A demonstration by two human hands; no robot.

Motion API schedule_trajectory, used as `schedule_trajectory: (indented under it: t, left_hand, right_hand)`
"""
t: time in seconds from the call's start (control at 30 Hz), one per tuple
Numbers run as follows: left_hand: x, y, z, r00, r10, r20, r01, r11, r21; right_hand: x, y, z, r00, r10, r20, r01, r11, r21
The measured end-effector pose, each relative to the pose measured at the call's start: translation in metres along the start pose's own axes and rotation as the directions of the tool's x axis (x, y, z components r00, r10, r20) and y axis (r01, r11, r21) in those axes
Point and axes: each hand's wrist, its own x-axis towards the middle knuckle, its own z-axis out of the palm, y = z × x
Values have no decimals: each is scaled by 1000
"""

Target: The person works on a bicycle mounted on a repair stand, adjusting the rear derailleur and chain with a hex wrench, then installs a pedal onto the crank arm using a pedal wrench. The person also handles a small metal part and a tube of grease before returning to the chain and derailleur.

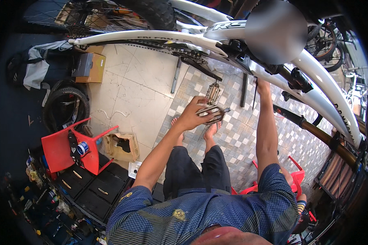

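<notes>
A loose bicycle pedal (212, 115) with a metal cage and a stub of axle is gripped in my left hand (193, 114). Just beyond it, another pedal (213, 93) sits on the end of the crank arm (200, 68) of a white bicycle (143, 37). My right hand (263, 88) reaches up beside the bicycle's down tube, its fingers closed on a thin dark rod (255, 98) that points downward. Part of those fingers is hard to make out against the frame.
The bicycle spans the top and right. On the left are a red plastic chair (65, 153), tyres (67, 107), a cardboard box (122, 146) and an orange box (95, 67). Tools (61, 224) crowd the lower left. Dark bars (244, 90) stand near the crank.
</notes>
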Motion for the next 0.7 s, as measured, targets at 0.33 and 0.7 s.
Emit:
schedule_trajectory:
  t: [0.33, 0.7]
  left_hand:
    - [-132, 36, -128, 919, -392, -48, 309, 789, -531]
    - [-194, 17, -198, 892, -430, -142, 329, 831, -449]
  right_hand:
    - [-171, 37, 135, 996, -66, 66, 86, 362, -928]
    - [-162, 65, 183, 994, -102, -41, -30, 107, -994]
